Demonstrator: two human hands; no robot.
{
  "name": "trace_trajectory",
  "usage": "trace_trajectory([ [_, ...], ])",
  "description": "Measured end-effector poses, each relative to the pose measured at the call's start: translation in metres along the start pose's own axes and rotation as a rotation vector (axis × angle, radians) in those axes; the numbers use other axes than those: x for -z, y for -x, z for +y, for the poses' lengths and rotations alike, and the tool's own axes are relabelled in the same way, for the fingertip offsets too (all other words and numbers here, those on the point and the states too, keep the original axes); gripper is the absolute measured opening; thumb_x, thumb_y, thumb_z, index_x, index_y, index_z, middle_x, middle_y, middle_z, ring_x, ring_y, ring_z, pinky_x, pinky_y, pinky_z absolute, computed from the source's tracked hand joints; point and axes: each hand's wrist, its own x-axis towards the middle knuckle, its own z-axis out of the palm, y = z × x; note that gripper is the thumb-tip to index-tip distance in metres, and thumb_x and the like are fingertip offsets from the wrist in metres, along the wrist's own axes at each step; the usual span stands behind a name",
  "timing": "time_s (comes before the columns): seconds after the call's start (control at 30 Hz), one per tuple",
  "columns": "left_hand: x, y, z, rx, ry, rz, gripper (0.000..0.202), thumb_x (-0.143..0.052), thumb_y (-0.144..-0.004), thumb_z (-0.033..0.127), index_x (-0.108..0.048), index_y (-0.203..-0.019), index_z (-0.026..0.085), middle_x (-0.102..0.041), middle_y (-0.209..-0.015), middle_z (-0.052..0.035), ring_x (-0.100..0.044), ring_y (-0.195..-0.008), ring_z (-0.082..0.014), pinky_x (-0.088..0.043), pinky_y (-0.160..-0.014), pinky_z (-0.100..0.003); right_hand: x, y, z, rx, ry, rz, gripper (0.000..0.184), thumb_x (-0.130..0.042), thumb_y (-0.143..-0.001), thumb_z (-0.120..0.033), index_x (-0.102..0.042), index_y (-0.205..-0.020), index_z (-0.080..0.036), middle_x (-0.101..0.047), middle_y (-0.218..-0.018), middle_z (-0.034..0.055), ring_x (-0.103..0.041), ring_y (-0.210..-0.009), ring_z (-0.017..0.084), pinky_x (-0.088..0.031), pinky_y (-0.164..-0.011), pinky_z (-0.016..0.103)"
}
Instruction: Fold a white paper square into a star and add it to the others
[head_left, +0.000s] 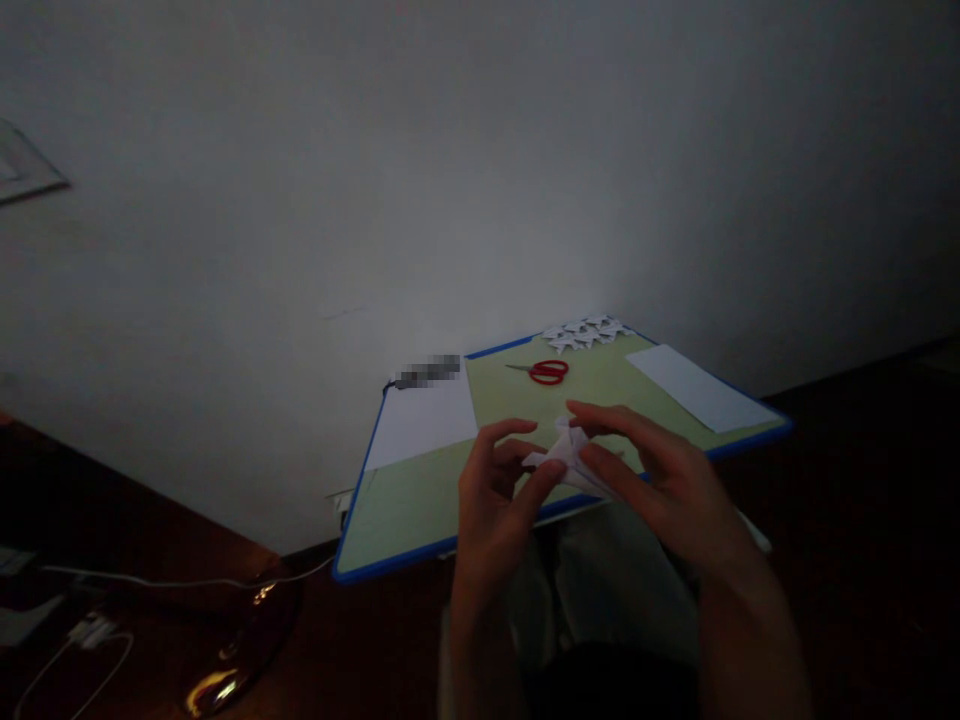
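Between my two hands is a small white folded-paper figure (571,452) with pointed ends, held above the front edge of the table. My left hand (499,490) pinches its left side, thumb in front and fingers curled behind. On the other side, my right hand (660,475) grips the paper between thumb and fingers, its index finger reaching along the top. Beyond my hands, red-handled scissors (549,372) lie with their blades pointing left. Several similar white folded-paper pieces (585,332) are grouped at the table's far edge. Fingers cover parts of the held figure.
The light green table (405,520) has a blue rim and stands against a grey wall (450,180). White sheets (427,425) lie at its left, with a blurred-out item above them, and another white sheet (697,385) at its right. A white cable (187,582) runs along the left.
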Motion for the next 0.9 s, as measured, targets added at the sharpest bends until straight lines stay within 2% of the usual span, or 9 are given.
trace_trajectory([
  [0.1,0.0,-0.001,-0.001,0.015,0.014,0.047,0.044,-0.093,-0.078,0.023,-0.068,-0.115,0.023,-0.077,-0.079,0.0002,-0.075,-0.072,-0.0167,-0.06,-0.07,-0.026,-0.002,0.0,0.003,0.034,-0.04,-0.001,0.027,-0.069,-0.103,-0.031,-0.076,-0.129,-0.036,-0.077,-0.119,0.0029,-0.073,-0.109,0.022,-0.061,-0.098,0.041],
  [0.2,-0.002,-0.005,-0.005,-0.009,0.104,0.127,0.049,-0.095,-0.075,0.025,-0.069,-0.117,0.024,-0.075,-0.075,0.0026,-0.071,-0.066,-0.014,-0.057,-0.065,-0.023,-0.004,-0.002,0.005,0.051,-0.081,0.014,0.024,-0.069,-0.103,-0.028,-0.077,-0.124,-0.036,-0.076,-0.117,0.0021,-0.071,-0.107,0.021,-0.06,-0.095,0.038],
  [0.27,-0.005,-0.007,-0.008,-0.03,0.169,0.174,0.045,-0.093,-0.077,0.028,-0.072,-0.116,0.023,-0.073,-0.075,0.0027,-0.068,-0.066,-0.012,-0.055,-0.064,-0.021,-0.006,-0.002,0.005,0.048,-0.104,0.011,0.025,-0.071,-0.102,-0.027,-0.077,-0.124,-0.037,-0.075,-0.117,0.0019,-0.071,-0.106,0.02,-0.061,-0.092,0.036],
  [0.43,-0.011,-0.011,-0.015,0.045,0.242,0.274,0.032,-0.093,-0.076,0.039,-0.078,-0.095,0.019,-0.078,-0.09,-0.0036,-0.071,-0.079,-0.015,-0.054,-0.074,-0.025,-0.012,-0.003,0.001,0.071,-0.095,-0.007,0.022,-0.072,-0.101,-0.026,-0.078,-0.121,-0.034,-0.072,-0.115,0.004,-0.071,-0.11,0.022,-0.06,-0.092,0.038],
  [0.53,-0.012,-0.012,-0.017,0.061,0.24,0.248,0.03,-0.09,-0.079,0.044,-0.078,-0.09,0.019,-0.076,-0.088,-0.0029,-0.068,-0.081,-0.016,-0.052,-0.077,-0.026,-0.015,-0.004,0.002,0.082,-0.096,-0.007,0.013,-0.073,-0.1,-0.025,-0.077,-0.111,-0.031,-0.071,-0.109,0.0032,-0.07,-0.106,0.022,-0.059,-0.088,0.036],
  [0.67,-0.01,-0.011,-0.017,0.038,0.164,0.171,0.031,-0.083,-0.087,0.047,-0.076,-0.084,0.017,-0.07,-0.079,-0.0007,-0.062,-0.076,-0.014,-0.047,-0.071,-0.023,-0.015,-0.005,0.004,0.078,-0.112,-0.013,0.007,-0.073,-0.1,-0.024,-0.075,-0.105,-0.029,-0.068,-0.106,0.0026,-0.068,-0.103,0.02,-0.056,-0.088,0.034],
  [0.9,-0.006,-0.007,-0.012,0.076,0.055,0.193,0.034,-0.085,-0.084,0.048,-0.075,-0.078,0.016,-0.066,-0.068,0.001,-0.055,-0.061,-0.0112,-0.04,-0.057,-0.021,-0.008,0.0,0.006,0.048,-0.181,-0.151,0.007,-0.071,-0.102,-0.027,-0.07,-0.108,-0.03,-0.06,-0.104,0.0009,-0.063,-0.098,0.018,-0.053,-0.088,0.032],
])
